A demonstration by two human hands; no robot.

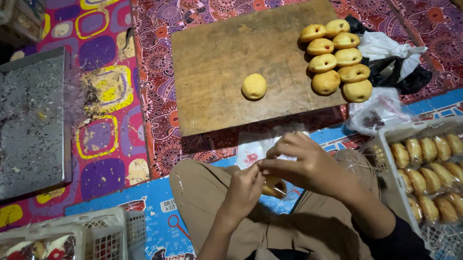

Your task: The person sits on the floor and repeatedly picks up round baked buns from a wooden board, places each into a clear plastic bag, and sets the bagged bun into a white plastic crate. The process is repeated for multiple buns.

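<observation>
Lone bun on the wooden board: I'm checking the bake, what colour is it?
Golden yellow bun, clearest in the head view.

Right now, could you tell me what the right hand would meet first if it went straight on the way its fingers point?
Probably the left hand: the right hand points at it, fingertips almost touching.

Counts on your floor mat

You have eight round yellow buns [337, 62] stacked on one brown wooden board [249, 62], one lone bun [254, 86] mid-board, and one grey metal tray [26, 122].
</observation>
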